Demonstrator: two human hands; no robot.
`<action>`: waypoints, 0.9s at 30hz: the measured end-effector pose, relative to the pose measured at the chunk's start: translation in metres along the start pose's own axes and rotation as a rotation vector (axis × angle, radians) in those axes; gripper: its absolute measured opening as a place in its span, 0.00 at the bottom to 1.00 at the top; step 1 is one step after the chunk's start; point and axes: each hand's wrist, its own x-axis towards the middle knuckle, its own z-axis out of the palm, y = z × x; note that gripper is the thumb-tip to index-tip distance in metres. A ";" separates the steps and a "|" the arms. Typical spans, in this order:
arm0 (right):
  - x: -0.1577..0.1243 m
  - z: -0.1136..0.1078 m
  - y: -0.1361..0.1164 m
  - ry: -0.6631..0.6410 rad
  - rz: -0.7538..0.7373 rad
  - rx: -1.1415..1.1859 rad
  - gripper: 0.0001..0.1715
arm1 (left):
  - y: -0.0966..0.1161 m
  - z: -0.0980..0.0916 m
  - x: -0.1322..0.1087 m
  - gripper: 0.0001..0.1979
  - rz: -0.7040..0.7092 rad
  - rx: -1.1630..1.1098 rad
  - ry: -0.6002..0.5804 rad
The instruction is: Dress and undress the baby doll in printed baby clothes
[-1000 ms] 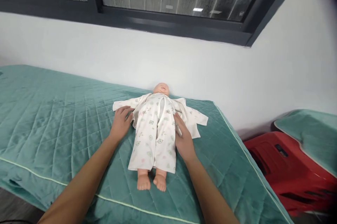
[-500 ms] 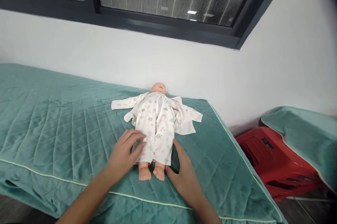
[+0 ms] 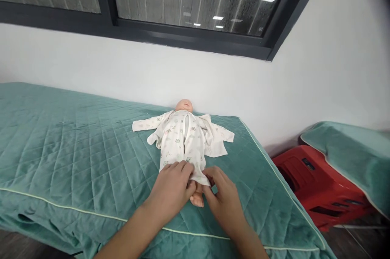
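A baby doll (image 3: pixel 184 105) lies on its back, its head by the wall. White printed trousers (image 3: pixel 179 141) cover its legs, and a white printed top (image 3: pixel 215 139) lies spread under it with sleeves out to both sides. My left hand (image 3: pixel 174 184) is closed over the lower trouser legs, thumb and fingers at the cloth, hiding one foot. My right hand (image 3: pixel 224 194) pinches the trouser hem on the right, beside the visible bare foot (image 3: pixel 197 199).
The doll rests on a green quilted bed cover (image 3: pixel 91 145) with a pale piped edge. A dark-framed window (image 3: pixel 189 39) is above the white wall. Right of the bed stands a red plastic stool (image 3: pixel 319 186), partly under green cloth (image 3: pixel 356 157).
My left hand has moved right, onto the trouser legs, and now covers one foot. My right hand has closed on the hem, which is pulled to the right. The view has tilted slightly up.
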 end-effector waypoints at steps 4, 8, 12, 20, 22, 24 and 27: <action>-0.011 -0.007 -0.008 0.061 -0.121 -0.179 0.09 | -0.003 -0.003 -0.014 0.08 0.043 -0.017 0.055; -0.032 -0.002 -0.002 0.036 -0.035 -0.248 0.12 | -0.006 0.006 -0.039 0.08 0.086 -0.056 0.162; -0.055 0.006 0.001 0.005 -0.009 -0.229 0.15 | -0.004 0.018 -0.056 0.08 0.142 -0.029 0.268; -0.070 0.019 0.001 -0.006 0.153 -0.206 0.17 | -0.019 0.029 -0.077 0.12 0.063 -0.155 0.290; -0.069 0.019 -0.009 0.043 0.105 -0.171 0.21 | -0.030 0.032 -0.086 0.15 -0.012 -0.194 0.307; -0.064 0.020 -0.024 0.019 0.041 -0.119 0.24 | -0.039 0.037 -0.093 0.17 -0.095 -0.220 0.315; -0.045 0.021 -0.047 -0.163 -0.072 -0.085 0.31 | -0.047 0.044 -0.092 0.17 -0.168 -0.257 0.322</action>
